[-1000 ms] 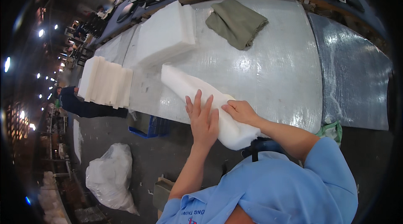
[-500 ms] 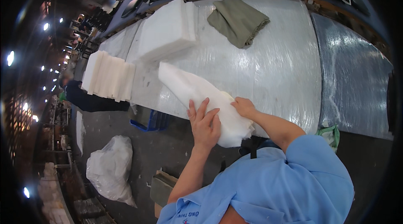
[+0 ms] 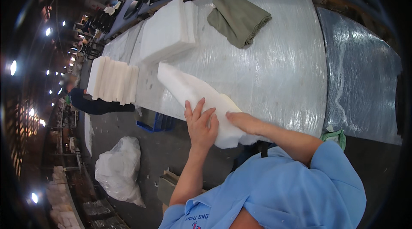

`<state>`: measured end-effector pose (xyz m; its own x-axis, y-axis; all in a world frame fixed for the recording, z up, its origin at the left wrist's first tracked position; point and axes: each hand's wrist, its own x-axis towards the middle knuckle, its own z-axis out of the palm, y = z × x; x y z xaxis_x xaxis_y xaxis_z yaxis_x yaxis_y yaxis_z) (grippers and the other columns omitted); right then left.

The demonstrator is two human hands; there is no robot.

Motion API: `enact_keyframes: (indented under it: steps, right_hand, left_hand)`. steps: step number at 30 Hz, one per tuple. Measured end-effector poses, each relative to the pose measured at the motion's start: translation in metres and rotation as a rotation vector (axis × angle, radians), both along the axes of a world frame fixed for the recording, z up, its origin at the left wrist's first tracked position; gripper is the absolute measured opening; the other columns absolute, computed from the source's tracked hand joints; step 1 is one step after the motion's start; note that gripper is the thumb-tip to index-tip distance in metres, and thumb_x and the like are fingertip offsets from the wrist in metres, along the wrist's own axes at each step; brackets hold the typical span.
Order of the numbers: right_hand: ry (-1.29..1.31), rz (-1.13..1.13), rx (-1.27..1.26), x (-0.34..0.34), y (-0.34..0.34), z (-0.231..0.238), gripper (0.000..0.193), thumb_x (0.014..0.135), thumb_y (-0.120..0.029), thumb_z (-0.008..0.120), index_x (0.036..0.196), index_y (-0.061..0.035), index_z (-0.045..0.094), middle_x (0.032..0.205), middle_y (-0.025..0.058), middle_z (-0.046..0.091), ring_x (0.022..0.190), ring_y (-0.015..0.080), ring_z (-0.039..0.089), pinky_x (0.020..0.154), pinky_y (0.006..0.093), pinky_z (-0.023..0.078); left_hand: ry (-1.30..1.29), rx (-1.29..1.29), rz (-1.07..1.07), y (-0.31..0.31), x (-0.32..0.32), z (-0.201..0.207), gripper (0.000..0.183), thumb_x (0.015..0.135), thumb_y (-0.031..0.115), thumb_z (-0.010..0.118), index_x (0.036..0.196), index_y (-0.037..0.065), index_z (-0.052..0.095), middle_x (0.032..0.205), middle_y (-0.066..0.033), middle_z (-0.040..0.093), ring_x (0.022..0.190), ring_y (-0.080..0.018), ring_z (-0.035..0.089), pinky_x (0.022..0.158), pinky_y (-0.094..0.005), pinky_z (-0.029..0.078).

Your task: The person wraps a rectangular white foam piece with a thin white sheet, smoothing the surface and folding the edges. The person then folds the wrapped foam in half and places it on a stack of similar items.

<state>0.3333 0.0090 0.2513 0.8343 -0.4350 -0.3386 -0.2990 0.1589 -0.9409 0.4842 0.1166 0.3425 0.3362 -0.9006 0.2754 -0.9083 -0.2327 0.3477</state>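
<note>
At the far left, a fanned stack of white foam pads sits at the left end of the tabletop, and just right of it, farther back, lies a flat pile of white foam sheets. Both look like sorted stock, so part of the pile work seems done. A folded olive cloth lies far on the tabletop, well apart from the hands.

The piece in hand is a long white foam pad, lying slantwise from the middle of the tabletop down over its near edge. The left hand lies flat on the pad's near end, fingers spread wide and straight, pressing rather than gripping. The right hand comes in from the right, flat and mostly open, its fingertips touching the pad just beside the left hand; neither hand closes around it. Judging by this, the pad is being smoothed or folded and has not yet joined either stack.

Compared with half a second ago, the two hands have drawn closer together near the pad's near end, and the pad has slid slightly toward the near edge, hanging over it more. The stacks and the cloth lie as before.
</note>
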Motion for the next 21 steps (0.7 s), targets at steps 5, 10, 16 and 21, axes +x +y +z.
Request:
enact_keyframes:
  steps: [5,10,16,21]
  right_hand:
    - [-0.137,-0.006,-0.205,-0.002,-0.006,0.009,0.048,0.104,-0.047,0.056,0.084,-0.0037,0.064,0.078,0.0185,0.064,0.071,0.0318,0.062,0.067,0.0426,0.049]
    - [-0.243,-0.143,-0.570,0.012,-0.001,-0.026,0.045,0.101,-0.044,0.060,0.081,-0.0039,0.060,0.077,0.0214,0.063,0.073,0.0401,0.062,0.067,0.0486,0.049]
    - [0.168,-0.086,-0.592,0.029,-0.031,-0.108,0.037,0.100,-0.040,0.061,0.090,-0.0047,0.064,0.089,0.0204,0.070,0.086,0.0416,0.068,0.076,0.0509,0.052]
    - [0.237,-0.210,-0.374,-0.028,-0.046,-0.125,0.033,0.101,-0.037,0.061,0.105,-0.0047,0.068,0.098,0.0202,0.073,0.095,0.0382,0.070,0.085,0.0475,0.054]
  left_hand:
    - [-0.036,0.006,0.063,-0.010,-0.017,0.007,0.031,0.093,0.019,0.066,0.121,0.010,0.076,0.158,-0.0171,0.046,0.152,-0.0527,0.023,0.121,-0.0631,0.021]
    - [0.108,0.061,0.056,0.003,-0.032,0.012,0.034,0.095,0.018,0.065,0.127,0.012,0.074,0.162,-0.0179,0.040,0.154,-0.0506,0.019,0.124,-0.0571,0.019]
    - [0.018,0.037,0.020,-0.009,-0.037,0.005,0.033,0.091,0.015,0.066,0.122,0.011,0.075,0.164,-0.0187,0.035,0.155,-0.0520,0.012,0.125,-0.0572,0.018]
    - [0.034,-0.004,0.063,-0.007,-0.033,0.003,0.031,0.089,0.014,0.066,0.118,0.010,0.075,0.163,-0.0185,0.037,0.154,-0.0519,0.014,0.125,-0.0570,0.018]
